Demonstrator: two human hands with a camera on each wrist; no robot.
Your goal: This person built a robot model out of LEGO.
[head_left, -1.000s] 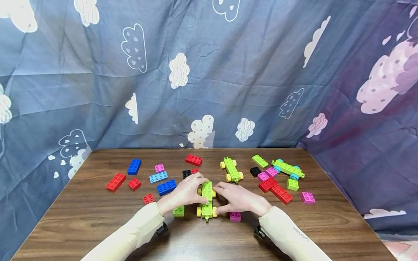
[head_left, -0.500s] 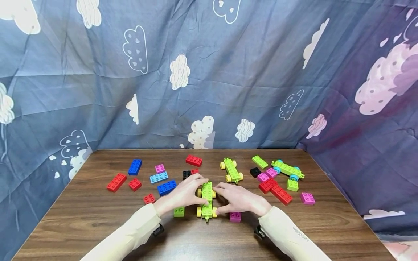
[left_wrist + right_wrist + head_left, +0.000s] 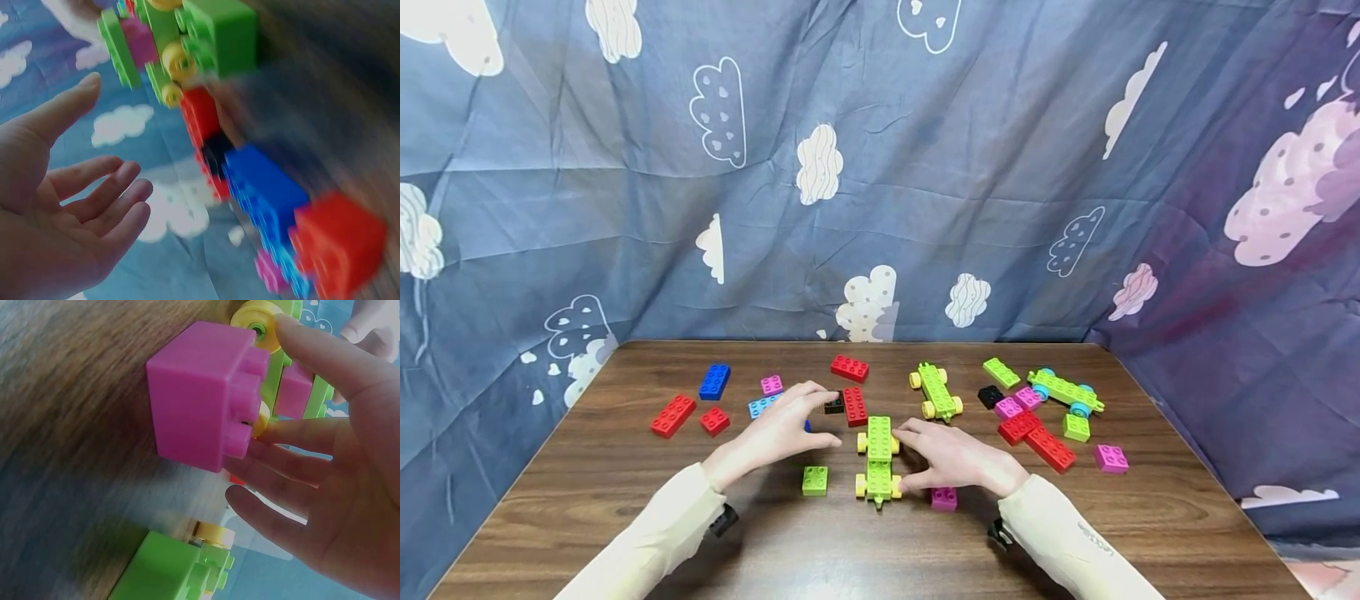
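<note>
In the head view a lime-green toy car base point(image 3: 878, 483) with yellow wheels stands at the middle of the table. A lime-green brick plate point(image 3: 879, 433) sits raised over its far part; the right wrist view shows a pink brick point(image 3: 294, 394) between the two. My left hand point(image 3: 775, 433) hovers left of the car, its fingers spread and holding nothing. My right hand point(image 3: 958, 458) rests against the car's right side, thumb at the near wheel point(image 3: 256, 325) and fingers by the far one. The fingers look relaxed rather than curled round it.
A small green brick point(image 3: 815, 481) lies left of the car, a pink brick point(image 3: 943, 498) right of it under my hand. Red point(image 3: 854, 407) and black point(image 3: 833, 403) bricks lie beyond. Two more wheeled bases point(image 3: 936, 392) point(image 3: 1065, 390) stand farther right among loose bricks.
My left hand has let go of the car and moved left, uncovering the red brick beyond it. The right hand stays beside the car, nearly unmoved.
</note>
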